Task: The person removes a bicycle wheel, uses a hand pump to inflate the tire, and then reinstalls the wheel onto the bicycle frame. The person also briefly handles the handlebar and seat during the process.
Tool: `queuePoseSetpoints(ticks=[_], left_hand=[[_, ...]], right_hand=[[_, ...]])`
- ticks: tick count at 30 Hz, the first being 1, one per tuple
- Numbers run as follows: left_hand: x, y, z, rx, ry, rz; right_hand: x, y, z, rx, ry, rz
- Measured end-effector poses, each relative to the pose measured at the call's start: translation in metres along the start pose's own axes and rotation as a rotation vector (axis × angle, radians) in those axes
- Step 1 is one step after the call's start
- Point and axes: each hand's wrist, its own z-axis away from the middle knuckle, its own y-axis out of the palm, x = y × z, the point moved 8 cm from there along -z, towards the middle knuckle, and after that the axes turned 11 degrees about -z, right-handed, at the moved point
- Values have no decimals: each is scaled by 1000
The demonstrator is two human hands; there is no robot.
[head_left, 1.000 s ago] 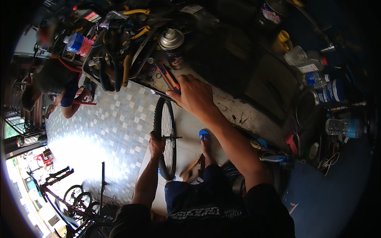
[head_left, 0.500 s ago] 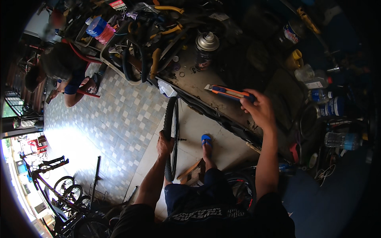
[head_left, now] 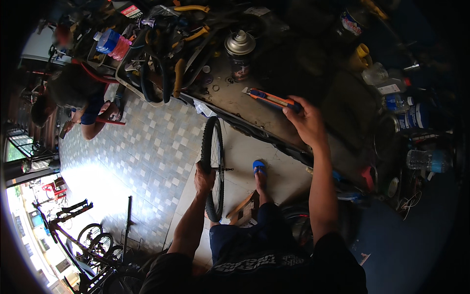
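Observation:
Upright before me stands a bicycle wheel (head_left: 212, 169) with a black knobby tyre, seen nearly edge-on. My left hand (head_left: 204, 178) is closed round its tyre on the left side. An orange and dark blue utility knife (head_left: 273, 99) is gripped by its rear end in my right hand (head_left: 308, 122), above the workbench (head_left: 254, 105). The knife points to the left, with a short pale tip at its front. Beyond it a spray can (head_left: 240, 56) stands on the bench.
A tray of tools (head_left: 147, 95) and a bottle of pink liquid (head_left: 115, 45) lie far left. Several plastic bottles (head_left: 428, 160) line the right. A person (head_left: 81, 98) sits at the left. A bicycle (head_left: 73, 235) stands lower left; a cardboard box (head_left: 243, 210) is by my feet.
My view has shifted a little. The right hand and knife appear slightly farther left and up over the bench. The left hand keeps its hold on the wheel, which looks turned a little more open.

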Motion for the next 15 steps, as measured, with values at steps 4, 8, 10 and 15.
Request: queuePoseSetpoints(ticks=[4, 8, 10, 15], left_hand=[[11, 4, -3, 19, -14, 14], [-1, 4, -19, -41, 111, -17], [15, 21, -27, -56, 114, 9], [15, 35, -14, -138, 122, 36]], right_hand=[[18, 0, 5, -32, -32, 111], [-1, -11, 10, -70, -40, 101], [16, -13, 17, -188, -397, 258], [38, -47, 64, -263, -390, 324]])
